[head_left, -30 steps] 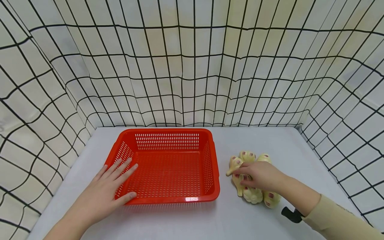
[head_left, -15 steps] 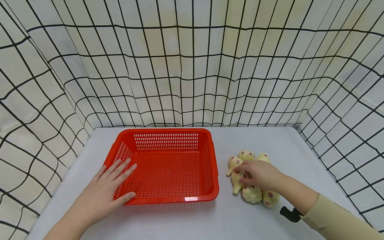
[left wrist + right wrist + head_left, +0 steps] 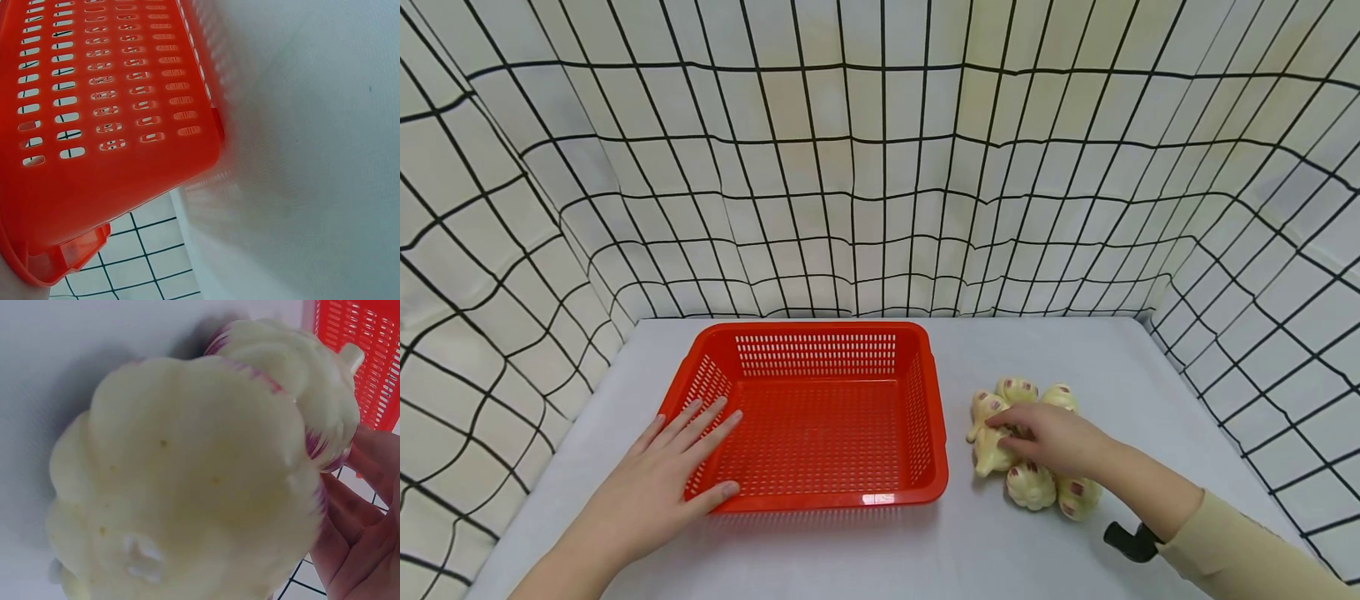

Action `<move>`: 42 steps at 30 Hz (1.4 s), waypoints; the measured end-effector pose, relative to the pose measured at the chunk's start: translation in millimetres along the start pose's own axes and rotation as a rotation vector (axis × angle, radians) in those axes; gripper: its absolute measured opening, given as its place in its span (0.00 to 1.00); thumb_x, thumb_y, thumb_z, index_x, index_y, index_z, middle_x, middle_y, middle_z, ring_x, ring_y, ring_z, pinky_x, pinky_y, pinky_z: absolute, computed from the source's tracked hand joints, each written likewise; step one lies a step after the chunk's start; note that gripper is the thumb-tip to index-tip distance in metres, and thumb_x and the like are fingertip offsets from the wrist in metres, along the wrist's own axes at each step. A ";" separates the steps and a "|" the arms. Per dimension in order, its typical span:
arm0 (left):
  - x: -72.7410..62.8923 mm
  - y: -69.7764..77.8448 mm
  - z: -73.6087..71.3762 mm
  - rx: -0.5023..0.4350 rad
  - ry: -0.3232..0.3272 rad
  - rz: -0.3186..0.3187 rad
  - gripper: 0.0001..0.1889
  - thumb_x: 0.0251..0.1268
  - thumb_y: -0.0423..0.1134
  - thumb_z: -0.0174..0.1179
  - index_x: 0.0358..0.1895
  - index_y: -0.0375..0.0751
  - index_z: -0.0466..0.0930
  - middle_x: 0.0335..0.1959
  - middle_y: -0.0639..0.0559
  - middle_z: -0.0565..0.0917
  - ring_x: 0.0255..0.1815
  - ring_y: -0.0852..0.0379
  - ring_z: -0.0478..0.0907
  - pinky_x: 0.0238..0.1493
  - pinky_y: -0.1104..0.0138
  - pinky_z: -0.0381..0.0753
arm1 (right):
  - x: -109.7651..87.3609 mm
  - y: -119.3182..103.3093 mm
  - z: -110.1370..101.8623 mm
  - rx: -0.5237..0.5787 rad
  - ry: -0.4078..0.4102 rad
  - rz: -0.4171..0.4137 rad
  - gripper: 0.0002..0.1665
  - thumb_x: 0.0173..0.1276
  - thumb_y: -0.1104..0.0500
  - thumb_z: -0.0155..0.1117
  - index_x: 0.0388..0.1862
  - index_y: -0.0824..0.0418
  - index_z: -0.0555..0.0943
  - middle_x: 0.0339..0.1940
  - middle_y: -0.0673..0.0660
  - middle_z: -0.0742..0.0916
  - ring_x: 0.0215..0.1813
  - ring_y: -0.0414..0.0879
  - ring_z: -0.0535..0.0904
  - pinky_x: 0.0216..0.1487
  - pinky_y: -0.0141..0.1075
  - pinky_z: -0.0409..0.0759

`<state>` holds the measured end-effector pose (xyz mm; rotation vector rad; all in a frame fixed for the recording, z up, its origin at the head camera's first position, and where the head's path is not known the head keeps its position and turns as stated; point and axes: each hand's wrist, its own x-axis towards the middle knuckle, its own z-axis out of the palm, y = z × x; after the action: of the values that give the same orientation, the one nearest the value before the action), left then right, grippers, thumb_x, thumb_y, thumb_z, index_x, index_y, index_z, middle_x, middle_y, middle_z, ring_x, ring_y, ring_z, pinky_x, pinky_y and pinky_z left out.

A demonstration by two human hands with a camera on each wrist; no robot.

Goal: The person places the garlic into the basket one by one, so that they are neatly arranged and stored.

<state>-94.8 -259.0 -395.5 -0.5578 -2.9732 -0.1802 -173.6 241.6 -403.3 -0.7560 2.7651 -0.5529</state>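
My left hand point(image 3: 662, 475) lies on the left side of the red plastic basket point(image 3: 812, 503), its fingers straight and spread across the rim. In the head view my right hand point(image 3: 1056, 433) is over a cluster of garlic bulbs on the right, fingers bent, thumb and fingertips on a garlic bulb point(image 3: 991, 455) with its stem pointing toward the front left. In the right wrist view, fingers touch the far side of a garlic bulb point(image 3: 300, 381); a nearer garlic bulb point(image 3: 187, 469) hides part of the hand. The palm covers the cluster's middle.
Around the right hand lie several other garlic bulbs, including one at the front point(image 3: 1031, 486) and one at the back point(image 3: 1017, 389). A white cloth covers the table point(image 3: 880, 550). Black netting point(image 3: 883, 196) over white sheeting encloses the back and sides.
The garlic bulb under my right thumb has turned, its stem swinging left, and shifted slightly toward the basket. My left hand and the basket stay where they were.
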 end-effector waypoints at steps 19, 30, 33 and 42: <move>-0.7 0.2 -1.4 -0.005 0.004 -0.007 0.45 0.60 0.69 0.58 0.78 0.54 0.58 0.78 0.45 0.59 0.75 0.36 0.56 0.74 0.60 0.17 | -2.8 5.2 -0.2 -0.148 0.083 -0.054 0.16 0.70 0.60 0.64 0.55 0.54 0.84 0.52 0.50 0.84 0.55 0.48 0.81 0.55 0.46 0.81; -0.1 -0.6 0.3 0.001 0.023 0.009 0.45 0.61 0.69 0.58 0.78 0.54 0.58 0.78 0.46 0.59 0.75 0.37 0.56 0.74 0.62 0.17 | -4.7 6.8 0.2 -0.168 0.102 -0.071 0.16 0.69 0.65 0.63 0.54 0.56 0.84 0.52 0.52 0.84 0.55 0.49 0.81 0.54 0.46 0.81; 0.1 -0.6 0.6 0.001 0.023 0.010 0.45 0.61 0.69 0.57 0.78 0.54 0.58 0.78 0.47 0.58 0.75 0.37 0.56 0.75 0.60 0.19 | -7.3 5.8 -2.1 -0.168 0.108 -0.064 0.15 0.69 0.64 0.62 0.54 0.56 0.84 0.53 0.51 0.84 0.56 0.50 0.81 0.55 0.47 0.81; 0.5 -0.3 0.7 -0.001 0.026 0.011 0.45 0.61 0.69 0.58 0.78 0.54 0.58 0.78 0.46 0.59 0.75 0.37 0.56 0.75 0.61 0.18 | -13.3 4.5 -6.7 -0.154 0.136 -0.093 0.15 0.69 0.53 0.65 0.54 0.50 0.84 0.53 0.45 0.84 0.56 0.46 0.81 0.55 0.47 0.81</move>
<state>-95.4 -259.0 -396.2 -0.5669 -2.9445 -0.1867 -166.4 254.1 -397.7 -0.9170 2.9365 -0.4260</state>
